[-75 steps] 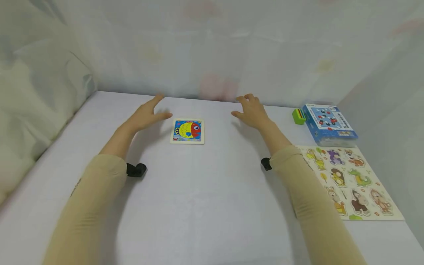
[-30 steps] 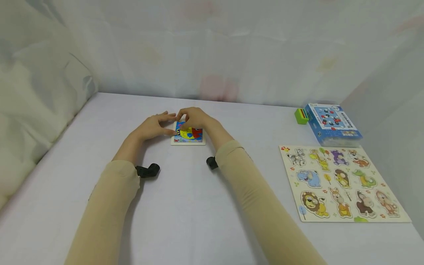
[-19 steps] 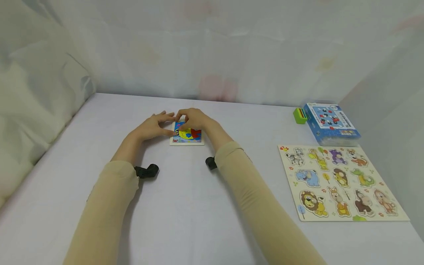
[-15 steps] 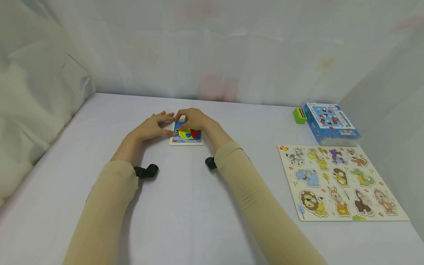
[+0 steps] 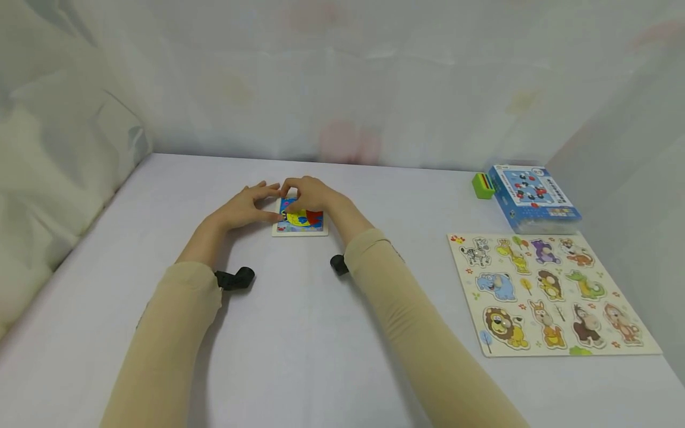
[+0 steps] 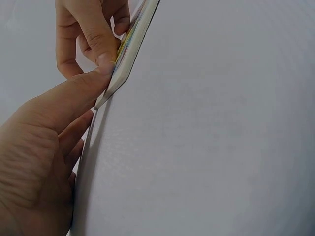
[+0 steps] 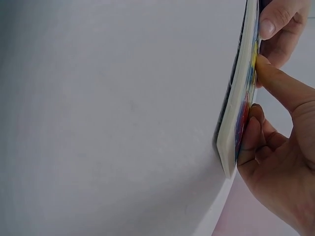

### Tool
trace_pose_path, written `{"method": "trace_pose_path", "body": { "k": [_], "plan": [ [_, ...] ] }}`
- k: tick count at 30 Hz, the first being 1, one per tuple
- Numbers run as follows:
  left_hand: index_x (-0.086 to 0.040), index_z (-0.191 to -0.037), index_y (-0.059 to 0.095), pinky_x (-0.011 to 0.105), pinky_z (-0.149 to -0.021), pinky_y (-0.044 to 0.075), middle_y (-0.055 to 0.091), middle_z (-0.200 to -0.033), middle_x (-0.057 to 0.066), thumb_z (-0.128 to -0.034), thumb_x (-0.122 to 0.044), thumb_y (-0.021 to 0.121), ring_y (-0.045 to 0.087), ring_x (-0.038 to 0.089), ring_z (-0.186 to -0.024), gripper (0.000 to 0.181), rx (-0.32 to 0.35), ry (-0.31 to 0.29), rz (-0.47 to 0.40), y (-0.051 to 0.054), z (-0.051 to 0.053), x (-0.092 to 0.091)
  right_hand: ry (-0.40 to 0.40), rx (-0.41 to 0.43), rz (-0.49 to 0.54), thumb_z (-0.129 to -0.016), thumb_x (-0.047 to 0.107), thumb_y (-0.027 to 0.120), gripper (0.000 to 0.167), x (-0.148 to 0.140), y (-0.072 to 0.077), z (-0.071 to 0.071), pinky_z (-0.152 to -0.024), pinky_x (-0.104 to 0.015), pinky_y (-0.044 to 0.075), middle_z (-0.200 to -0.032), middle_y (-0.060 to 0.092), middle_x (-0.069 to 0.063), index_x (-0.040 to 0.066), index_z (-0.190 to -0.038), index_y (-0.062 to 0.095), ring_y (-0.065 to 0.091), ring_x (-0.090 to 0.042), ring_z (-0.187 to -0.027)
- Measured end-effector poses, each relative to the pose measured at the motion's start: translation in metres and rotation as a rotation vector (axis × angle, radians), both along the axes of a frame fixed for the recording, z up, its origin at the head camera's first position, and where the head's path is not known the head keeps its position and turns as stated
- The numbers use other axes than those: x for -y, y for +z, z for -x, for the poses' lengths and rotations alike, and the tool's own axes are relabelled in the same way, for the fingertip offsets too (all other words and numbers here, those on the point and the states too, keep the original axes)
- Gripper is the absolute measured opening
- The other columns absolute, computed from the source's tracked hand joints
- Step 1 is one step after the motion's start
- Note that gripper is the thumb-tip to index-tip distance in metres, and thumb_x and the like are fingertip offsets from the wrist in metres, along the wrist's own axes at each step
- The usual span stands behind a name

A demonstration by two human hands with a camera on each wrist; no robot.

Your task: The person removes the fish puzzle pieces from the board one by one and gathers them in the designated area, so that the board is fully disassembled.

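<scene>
A small square fish puzzle (image 5: 302,229) lies flat near the back of the white table, its yellow and red fish partly covered by my right hand. My left hand (image 5: 242,207) is at the puzzle's left side, with the thumb on its edge and the other fingers extended toward its upper left corner. My right hand (image 5: 314,194) reaches over the puzzle, thumb and index finger curled down onto a piece at its upper left. In the right wrist view, the right thumb (image 7: 283,86) touches the puzzle's printed face. Whether the piece has lifted, I cannot tell.
On the right lies a wooden animal puzzle board (image 5: 540,348) with several animals. Behind it are a blue box (image 5: 535,199) and a small green block-shaped thing (image 5: 483,186). White curtain (image 5: 342,77) hangs along the table's back edge.
Both hands were apart in the air 2.5 seconds ago; they have since come together at the fish puzzle. Over the last second they have barely moved.
</scene>
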State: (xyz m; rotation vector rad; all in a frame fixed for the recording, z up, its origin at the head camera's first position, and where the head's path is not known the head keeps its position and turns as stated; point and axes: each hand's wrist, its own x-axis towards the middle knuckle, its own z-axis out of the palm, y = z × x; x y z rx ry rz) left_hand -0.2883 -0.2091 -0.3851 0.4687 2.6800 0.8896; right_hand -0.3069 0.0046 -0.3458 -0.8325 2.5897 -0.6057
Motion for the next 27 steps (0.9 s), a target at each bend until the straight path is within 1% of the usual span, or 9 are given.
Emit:
{"method": "trace_pose_path", "body": {
  "k": [5, 9, 13, 17, 19, 23, 27],
  "plan": [
    [-0.019, -0.148, 0.045, 0.066, -0.124, -0.003, 0.025, -0.166, 0.000, -0.0850, -0.045, 0.072, 0.002, 0.028, -0.158, 0.074, -0.003, 0.002, -0.006, 0.0006, -0.0012, -0.0006, 0.002, 0.008, 0.000, -0.094, 0.027, 0.067, 0.034, 0.0007, -0.0001, 0.0001, -0.108, -0.042, 0.045, -0.127, 0.061, -0.008, 0.021, -0.125, 0.058, 0.055, -0.023, -0.114],
    [-0.017, -0.148, 0.045, 0.065, -0.124, -0.003, 0.025, -0.166, 0.001, -0.0855, -0.044, 0.072, 0.003, 0.029, -0.158, 0.073, -0.007, -0.005, -0.004, 0.0007, -0.0017, -0.0007, -0.001, 0.008, -0.016, -0.093, 0.030, 0.067, 0.034, 0.0009, -0.0014, 0.0018, -0.106, -0.039, 0.047, -0.127, 0.061, -0.007, 0.022, -0.125, 0.057, 0.054, -0.021, -0.114],
    [-0.018, -0.149, 0.045, 0.066, -0.124, -0.003, 0.025, -0.166, 0.001, -0.0855, -0.045, 0.072, 0.002, 0.029, -0.158, 0.074, -0.005, -0.004, -0.005, 0.0001, -0.0013, -0.0004, -0.004, 0.001, -0.029, -0.093, 0.032, 0.067, 0.035, 0.0002, -0.0032, 0.0042, -0.105, -0.038, 0.047, -0.128, 0.062, -0.004, 0.025, -0.126, 0.058, 0.055, -0.019, -0.115],
    [-0.019, -0.150, 0.043, 0.067, -0.123, -0.002, 0.024, -0.166, -0.001, -0.0854, -0.046, 0.072, 0.002, 0.028, -0.158, 0.075, 0.004, -0.001, -0.008, -0.0010, 0.0000, 0.0002, 0.007, -0.003, -0.027, -0.092, 0.032, 0.068, 0.033, -0.0010, -0.0038, 0.0067, -0.101, -0.035, 0.049, -0.126, 0.063, -0.004, 0.026, -0.124, 0.060, 0.055, -0.019, -0.112],
    [-0.019, -0.150, 0.043, 0.069, -0.122, -0.001, 0.024, -0.167, -0.001, -0.0856, -0.046, 0.072, 0.002, 0.028, -0.158, 0.076, 0.005, 0.000, -0.005, -0.0011, 0.0004, 0.0003, 0.010, 0.000, -0.025, -0.092, 0.032, 0.068, 0.033, -0.0017, -0.0035, 0.0074, -0.098, -0.035, 0.049, -0.125, 0.063, -0.004, 0.026, -0.124, 0.061, 0.056, -0.019, -0.111],
    [-0.020, -0.151, 0.041, 0.071, -0.121, 0.006, 0.020, -0.168, -0.001, -0.0854, -0.048, 0.072, 0.005, 0.030, -0.158, 0.078, 0.024, 0.012, -0.002, 0.0004, -0.0002, 0.0002, 0.017, 0.007, -0.023, -0.092, 0.032, 0.068, 0.034, -0.0017, -0.0025, 0.0076, -0.099, -0.035, 0.049, -0.126, 0.063, -0.004, 0.027, -0.125, 0.060, 0.057, -0.018, -0.112],
    [-0.019, -0.151, 0.041, 0.068, -0.121, 0.012, 0.019, -0.168, 0.003, -0.0848, -0.046, 0.073, 0.010, 0.033, -0.157, 0.079, 0.052, 0.027, -0.015, 0.0023, -0.0012, -0.0007, 0.016, 0.010, -0.028, -0.092, 0.033, 0.068, 0.034, -0.0006, -0.0026, 0.0073, -0.099, -0.034, 0.049, -0.128, 0.062, -0.003, 0.027, -0.125, 0.060, 0.057, -0.018, -0.111]
  ]
}}
